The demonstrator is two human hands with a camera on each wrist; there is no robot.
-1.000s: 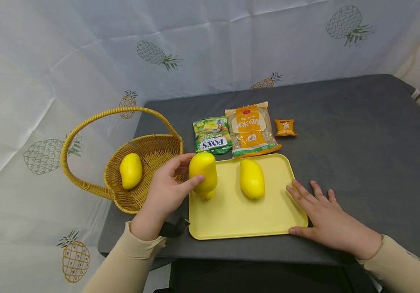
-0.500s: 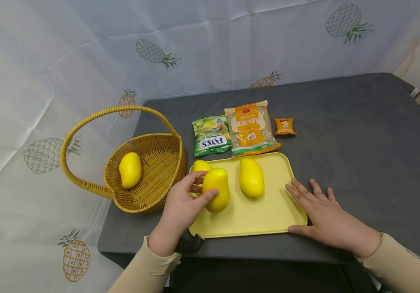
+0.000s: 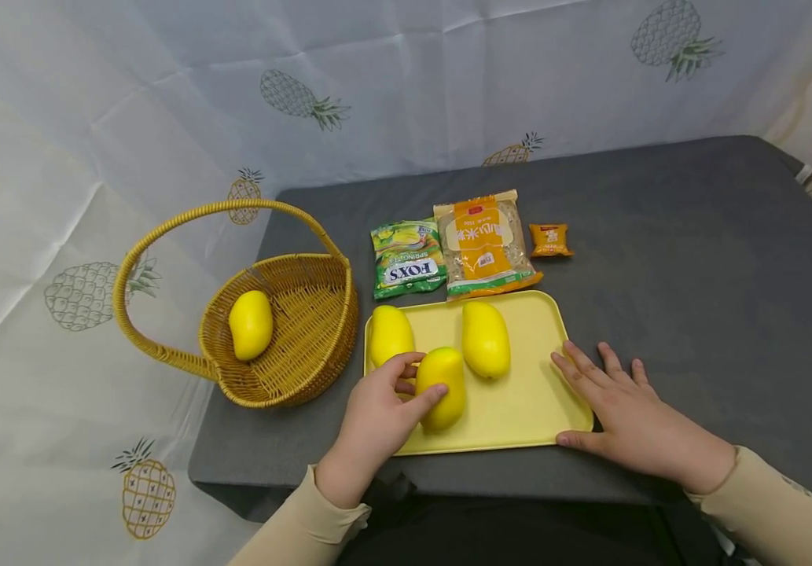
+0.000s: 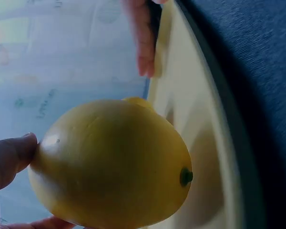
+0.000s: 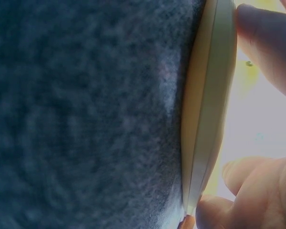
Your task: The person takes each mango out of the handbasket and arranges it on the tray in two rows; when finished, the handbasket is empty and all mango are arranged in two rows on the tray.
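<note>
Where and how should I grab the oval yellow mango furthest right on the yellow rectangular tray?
Probably round its broad middle, from above, across its long sides: the mango lies lengthwise away from you, with bare tray at its right.

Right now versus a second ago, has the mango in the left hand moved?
Yes. Judged against the tray, the held mango has moved right, away from its left edge, and closer to its near edge.

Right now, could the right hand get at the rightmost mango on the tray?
Likely yes: the right hand merely touches the right edge of the tray, and nothing seems to stand between it and the rightmost mango.
</note>
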